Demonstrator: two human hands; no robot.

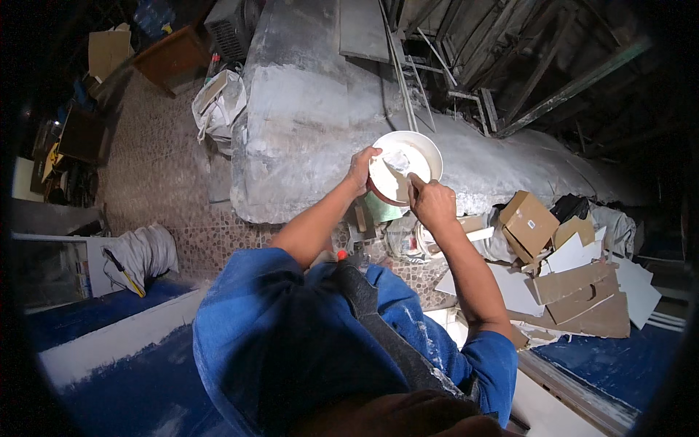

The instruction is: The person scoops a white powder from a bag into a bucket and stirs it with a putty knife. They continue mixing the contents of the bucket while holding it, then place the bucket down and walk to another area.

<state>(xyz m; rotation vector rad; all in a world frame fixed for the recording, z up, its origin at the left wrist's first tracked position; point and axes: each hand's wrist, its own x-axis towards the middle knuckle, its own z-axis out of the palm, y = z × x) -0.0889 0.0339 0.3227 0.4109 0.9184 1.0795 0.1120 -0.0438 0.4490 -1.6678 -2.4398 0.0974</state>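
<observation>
Bowl (431, 154): round, smooth and white inside, with a reddish patch on the near left of its outer wall. White paste (397, 158) lies inside, uneven, thick-looking. Scraper (400, 187): flat, greyish-brown blade, its face inside the bowl over the near part of the paste; handle mostly hidden by the fingers.

Grip: left hand (361, 170) clasps the bowl at its left rim, thumb side up. Right hand (434, 202) is curled around the scraper at the bowl's near right edge. The bowl thus sits between the two hands, tilted so its inside shows, in front of the near edge of a long grey slab (306, 138). Slab surface: chalky, blotched with pale smears.

Surroundings: floor (145, 164) with a pebble pattern; crumpled white sack (220, 109) on the far left; creased brown cardboard (529, 224) on the right, loosely heaped; dark metal frames (542, 87) at far right.
</observation>
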